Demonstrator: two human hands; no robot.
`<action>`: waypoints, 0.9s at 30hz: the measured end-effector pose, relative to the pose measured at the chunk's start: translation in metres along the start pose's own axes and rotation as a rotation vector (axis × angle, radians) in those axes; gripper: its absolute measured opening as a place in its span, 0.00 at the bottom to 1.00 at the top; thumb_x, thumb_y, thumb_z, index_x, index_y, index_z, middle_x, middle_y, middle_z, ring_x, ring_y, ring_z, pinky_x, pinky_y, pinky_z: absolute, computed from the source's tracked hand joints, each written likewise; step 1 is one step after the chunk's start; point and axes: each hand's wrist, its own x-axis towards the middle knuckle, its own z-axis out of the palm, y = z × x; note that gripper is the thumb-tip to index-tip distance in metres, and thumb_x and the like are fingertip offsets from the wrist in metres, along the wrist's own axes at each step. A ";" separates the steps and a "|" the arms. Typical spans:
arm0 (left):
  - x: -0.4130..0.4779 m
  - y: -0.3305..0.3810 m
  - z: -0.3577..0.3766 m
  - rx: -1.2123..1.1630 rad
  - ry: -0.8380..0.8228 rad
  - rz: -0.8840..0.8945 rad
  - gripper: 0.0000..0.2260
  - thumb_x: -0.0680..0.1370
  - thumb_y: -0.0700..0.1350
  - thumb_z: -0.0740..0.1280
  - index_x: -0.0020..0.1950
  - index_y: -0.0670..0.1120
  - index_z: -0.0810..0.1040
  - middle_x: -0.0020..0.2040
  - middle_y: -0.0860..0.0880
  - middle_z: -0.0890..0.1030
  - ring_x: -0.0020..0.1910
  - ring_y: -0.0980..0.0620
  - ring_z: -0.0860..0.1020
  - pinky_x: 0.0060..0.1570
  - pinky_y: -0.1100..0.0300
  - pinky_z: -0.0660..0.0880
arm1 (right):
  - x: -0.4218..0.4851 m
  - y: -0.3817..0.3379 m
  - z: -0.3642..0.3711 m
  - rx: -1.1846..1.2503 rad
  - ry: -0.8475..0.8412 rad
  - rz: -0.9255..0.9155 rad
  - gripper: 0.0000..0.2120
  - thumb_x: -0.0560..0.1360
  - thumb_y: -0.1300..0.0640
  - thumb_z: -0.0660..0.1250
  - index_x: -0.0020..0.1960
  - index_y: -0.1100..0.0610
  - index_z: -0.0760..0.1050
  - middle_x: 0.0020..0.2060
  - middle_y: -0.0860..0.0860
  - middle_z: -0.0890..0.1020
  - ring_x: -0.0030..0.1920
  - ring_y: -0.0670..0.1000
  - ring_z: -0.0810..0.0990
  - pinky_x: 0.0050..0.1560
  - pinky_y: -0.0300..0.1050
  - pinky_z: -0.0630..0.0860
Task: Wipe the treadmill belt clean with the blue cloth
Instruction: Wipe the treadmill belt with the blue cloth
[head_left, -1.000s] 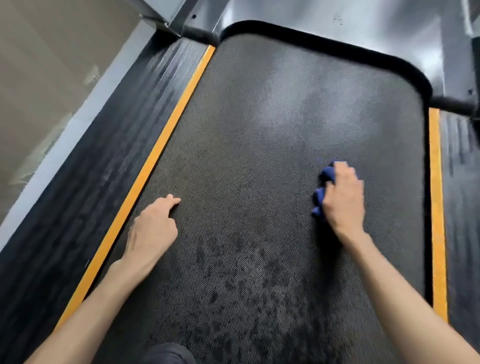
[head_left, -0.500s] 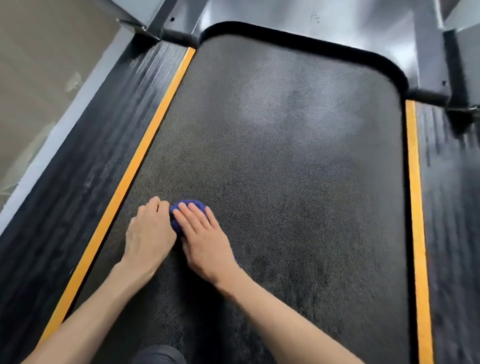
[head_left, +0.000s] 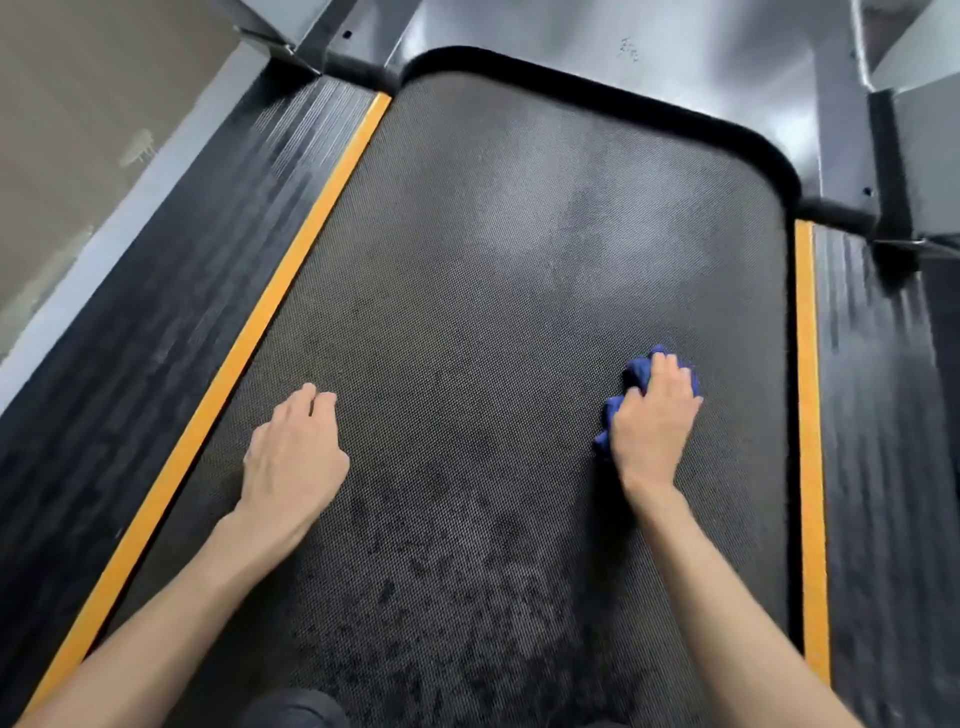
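no legible text, brand, number or sign on the treadmill belt (head_left: 519, 312), none on the orange side strips (head_left: 291, 270), one small pale mark (head_left: 628, 49) on the grey front cover (head_left: 701, 88), too blurred to read

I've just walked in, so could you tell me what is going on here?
A person is cleaning the belt. The right hand grips the bunched cloth and presses it on the belt near the right yellow strip. The left hand rests open on the belt, holding nothing. Dark blotches show nearer the person.
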 end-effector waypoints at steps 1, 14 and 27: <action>-0.001 0.005 0.000 -0.021 0.016 0.032 0.24 0.74 0.36 0.57 0.72 0.42 0.63 0.73 0.43 0.62 0.69 0.44 0.64 0.63 0.49 0.65 | -0.014 -0.015 0.003 0.047 -0.020 -0.107 0.24 0.65 0.59 0.60 0.61 0.63 0.73 0.61 0.58 0.75 0.62 0.61 0.71 0.62 0.56 0.64; -0.006 0.045 0.023 -0.244 0.077 0.355 0.26 0.68 0.27 0.56 0.66 0.39 0.72 0.68 0.43 0.71 0.69 0.45 0.68 0.68 0.53 0.61 | -0.044 0.039 -0.013 -0.044 -0.282 -0.513 0.31 0.71 0.48 0.57 0.71 0.59 0.64 0.71 0.53 0.66 0.72 0.53 0.61 0.72 0.52 0.53; 0.006 0.090 0.039 -0.132 -0.039 0.659 0.32 0.64 0.40 0.45 0.62 0.36 0.75 0.63 0.39 0.75 0.61 0.38 0.74 0.61 0.42 0.62 | -0.102 0.047 -0.029 -0.071 -0.419 -0.773 0.25 0.78 0.45 0.56 0.73 0.53 0.62 0.72 0.48 0.65 0.73 0.48 0.59 0.73 0.51 0.55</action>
